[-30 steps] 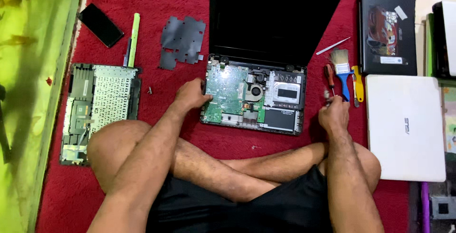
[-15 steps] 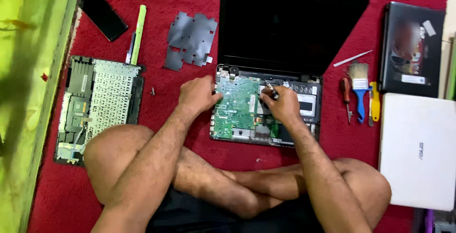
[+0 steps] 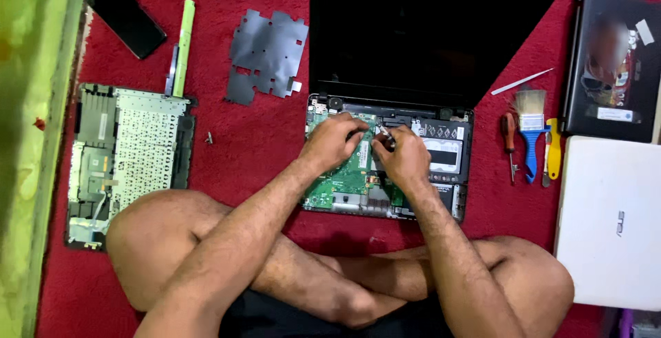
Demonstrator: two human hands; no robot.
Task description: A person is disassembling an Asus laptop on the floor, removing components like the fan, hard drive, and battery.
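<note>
Green circuit board (image 3: 351,173) lies exposed inside the opened black laptop (image 3: 427,42).

Home floor repair spot: red carpet (image 3: 261,131), opened laptop (image 3: 427,90), brush (image 3: 531,131), screwdrivers (image 3: 509,146), spare laptops (image 3: 609,221).

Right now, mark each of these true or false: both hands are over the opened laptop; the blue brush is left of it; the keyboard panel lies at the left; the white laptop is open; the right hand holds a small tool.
1. Both hands, left hand and right hand, are over the opened laptop: true.
2. The blue-handled brush lies left of it: false, it lies to its right.
3. The keyboard panel lies at the left: true.
4. The white laptop is open: false, it is closed.
5. The right hand holds a small tool: true.
</note>
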